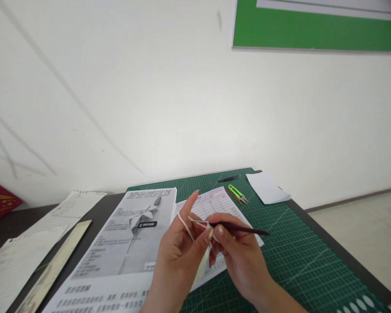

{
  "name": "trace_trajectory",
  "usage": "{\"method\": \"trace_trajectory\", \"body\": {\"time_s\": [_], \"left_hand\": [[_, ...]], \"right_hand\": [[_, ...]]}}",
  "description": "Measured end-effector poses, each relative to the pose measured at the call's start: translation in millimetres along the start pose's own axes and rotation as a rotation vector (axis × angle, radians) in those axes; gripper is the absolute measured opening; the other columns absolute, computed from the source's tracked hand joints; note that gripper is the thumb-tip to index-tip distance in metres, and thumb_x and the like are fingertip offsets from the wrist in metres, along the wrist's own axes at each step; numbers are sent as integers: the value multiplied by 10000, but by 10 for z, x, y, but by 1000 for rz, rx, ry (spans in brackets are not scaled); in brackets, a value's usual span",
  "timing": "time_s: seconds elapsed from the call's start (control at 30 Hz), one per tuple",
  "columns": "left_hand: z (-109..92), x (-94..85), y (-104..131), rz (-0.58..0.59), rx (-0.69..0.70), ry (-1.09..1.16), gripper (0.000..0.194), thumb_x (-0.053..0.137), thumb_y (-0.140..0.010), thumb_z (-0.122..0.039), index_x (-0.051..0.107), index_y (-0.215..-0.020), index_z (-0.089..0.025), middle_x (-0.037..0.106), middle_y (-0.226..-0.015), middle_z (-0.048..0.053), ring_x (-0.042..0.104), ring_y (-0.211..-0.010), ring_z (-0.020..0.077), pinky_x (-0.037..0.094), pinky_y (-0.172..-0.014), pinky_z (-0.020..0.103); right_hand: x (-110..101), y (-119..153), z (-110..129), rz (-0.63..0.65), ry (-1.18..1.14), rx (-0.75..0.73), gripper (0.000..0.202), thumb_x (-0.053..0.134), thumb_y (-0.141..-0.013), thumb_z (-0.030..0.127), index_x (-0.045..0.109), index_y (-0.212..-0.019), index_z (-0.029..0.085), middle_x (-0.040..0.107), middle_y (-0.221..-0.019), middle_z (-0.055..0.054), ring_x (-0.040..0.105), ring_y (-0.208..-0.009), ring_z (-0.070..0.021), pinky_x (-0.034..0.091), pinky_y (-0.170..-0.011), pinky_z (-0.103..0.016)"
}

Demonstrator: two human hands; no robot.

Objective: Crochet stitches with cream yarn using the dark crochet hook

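Observation:
My left hand (179,250) has its index finger raised, with white yarn (186,224) looped around it. Its thumb and another finger pinch the yarn near the small piece of work, which is mostly covered by fingertips. A dark-handled crochet hook (249,228) lies in my right hand (241,250), gripped between thumb and fingers. The hook's handle points right, while its tip meets the yarn between both hands; the tip itself is too small to make out. Both hands are close together above a printed form (211,204).
Beneath lies a green cutting mat (306,248). Green thread snips (236,192), black tweezers (228,179) and white paper (269,187) rest toward the back. Leftward are a printed flower sheet (107,243), a ruler-like strip (57,265) and handwritten pages (19,261). A white wall (182,95) stands behind.

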State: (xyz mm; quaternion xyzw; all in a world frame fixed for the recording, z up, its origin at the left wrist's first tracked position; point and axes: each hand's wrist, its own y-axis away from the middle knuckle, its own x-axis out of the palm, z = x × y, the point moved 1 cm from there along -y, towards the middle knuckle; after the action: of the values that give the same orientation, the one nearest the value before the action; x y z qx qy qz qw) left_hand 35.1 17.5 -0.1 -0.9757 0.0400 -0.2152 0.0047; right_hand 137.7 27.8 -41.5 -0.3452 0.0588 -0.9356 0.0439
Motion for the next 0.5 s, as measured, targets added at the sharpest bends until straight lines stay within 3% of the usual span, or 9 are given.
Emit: {"method": "trace_trajectory", "body": {"time_s": [0.2,0.3,0.5], "left_hand": [[-35,-144,-63,75,49,-110,507,673,-808,-190,549,-1289,-295,619,-704,-26,560,-665,111,446,-640,228],[-36,-158,-80,173,-46,11,541,646,-828,-191,501,-1331,-331,630,-655,-29,557,-624,111,434,-615,230],[-16,-160,-100,217,-143,239,663,609,-791,-48,464,-1354,-366,646,-667,-31,573,-617,118,451,-666,255]], "right_hand": [[-23,8,34,-17,-14,-48,99,758,-735,257,754,-827,221,695,-619,16,548,-399,-49,456,-360,-125],[-20,20,52,7,-12,-59,99,762,-731,239,764,-829,222,701,-612,-1,574,-463,-72,452,-389,-134],[15,36,59,39,-43,-41,80,760,-732,242,765,-811,237,686,-583,11,516,-421,-55,413,-399,-154]]}}
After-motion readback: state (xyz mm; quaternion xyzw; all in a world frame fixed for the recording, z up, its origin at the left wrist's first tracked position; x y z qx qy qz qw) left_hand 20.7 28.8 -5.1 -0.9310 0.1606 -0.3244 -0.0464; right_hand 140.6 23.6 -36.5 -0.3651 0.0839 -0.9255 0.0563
